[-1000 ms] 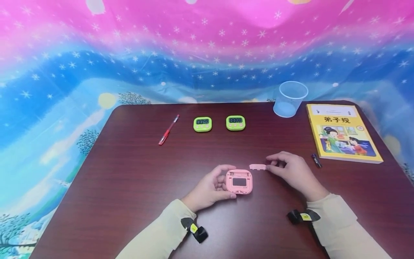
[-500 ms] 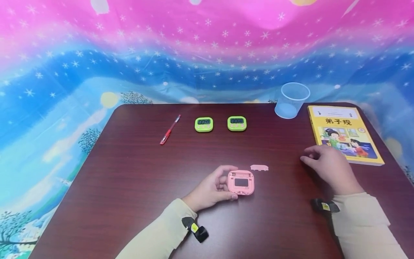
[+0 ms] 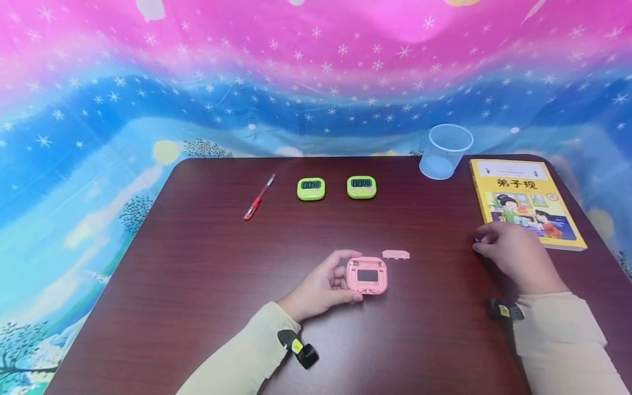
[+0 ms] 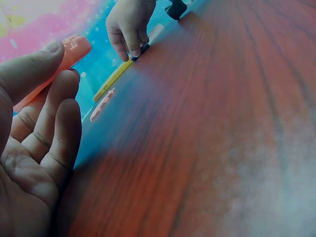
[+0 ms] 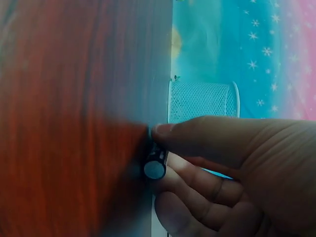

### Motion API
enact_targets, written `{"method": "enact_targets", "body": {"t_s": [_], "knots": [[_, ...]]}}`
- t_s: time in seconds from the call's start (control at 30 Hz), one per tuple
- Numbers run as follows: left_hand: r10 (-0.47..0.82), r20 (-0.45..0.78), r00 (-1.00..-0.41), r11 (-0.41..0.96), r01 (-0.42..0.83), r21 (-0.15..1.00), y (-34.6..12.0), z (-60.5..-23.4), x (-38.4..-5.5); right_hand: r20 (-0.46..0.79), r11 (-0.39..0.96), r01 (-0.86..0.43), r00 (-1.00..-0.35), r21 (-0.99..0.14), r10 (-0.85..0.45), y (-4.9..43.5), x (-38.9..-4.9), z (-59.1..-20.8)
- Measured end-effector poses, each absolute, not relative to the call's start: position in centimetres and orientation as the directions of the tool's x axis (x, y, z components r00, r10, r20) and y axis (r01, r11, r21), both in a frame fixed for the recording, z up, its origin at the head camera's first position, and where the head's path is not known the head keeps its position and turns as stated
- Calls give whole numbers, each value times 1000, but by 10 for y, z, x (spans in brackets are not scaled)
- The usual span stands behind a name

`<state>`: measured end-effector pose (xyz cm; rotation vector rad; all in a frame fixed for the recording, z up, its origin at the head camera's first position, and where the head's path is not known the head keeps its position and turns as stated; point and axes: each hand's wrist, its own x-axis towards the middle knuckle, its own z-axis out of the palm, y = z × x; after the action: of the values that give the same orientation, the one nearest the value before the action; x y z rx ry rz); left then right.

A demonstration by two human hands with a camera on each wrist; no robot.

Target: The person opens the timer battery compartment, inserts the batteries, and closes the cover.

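Note:
My left hand (image 3: pixel 321 285) holds a pink digital timer (image 3: pixel 367 275) between thumb and fingers, its back turned up. The battery compartment along the timer's top edge lies uncovered. Just beyond the timer's right corner, the pink battery cover (image 3: pixel 396 254) rests on the table. Over at the right, my right hand (image 3: pixel 518 257) pinches a small dark battery (image 5: pixel 155 169) between thumb and fingertips, low at the tabletop beside the book. Only the battery's tip shows in the head view; the right wrist view shows its flat round end.
A yellow book (image 3: pixel 528 189) lies partly under the right hand's outline. A clear cup (image 3: pixel 439 164) stands at the back right. Two green timers (image 3: pixel 311 189) and a red pen (image 3: pixel 257 203) lie toward the back of the dark wooden table (image 3: pixel 197 274).
My right hand has let go of the pink cover, moved right toward the book and taken hold of the battery. The left hand keeps its grip on the pink timer, nearly still.

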<state>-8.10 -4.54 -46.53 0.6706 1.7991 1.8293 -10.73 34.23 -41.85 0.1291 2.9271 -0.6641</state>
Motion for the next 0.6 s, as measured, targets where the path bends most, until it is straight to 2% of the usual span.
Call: {"method": "enact_targets", "body": {"t_s": [0.13,0.3,0.47,0.6], "knots": [[639,5,-769,-5,2,1000,-46,-465,-81,-162,897,84,-987,-435,14,339,-109,-420],[629,-7,-777,9,-2,1000,-46,-466,-81,-98,858,24,-995,-514,-31,336,-110,-425],[635,-7,-773,-3,-11,1000,-45,-465,-81,-35,789,43,-999,-612,28,330,-107,-426],[634,-6,-773,-10,-15,1000,-45,-464,-81,13,767,53,-997,-640,80,324,-104,-423]]}}
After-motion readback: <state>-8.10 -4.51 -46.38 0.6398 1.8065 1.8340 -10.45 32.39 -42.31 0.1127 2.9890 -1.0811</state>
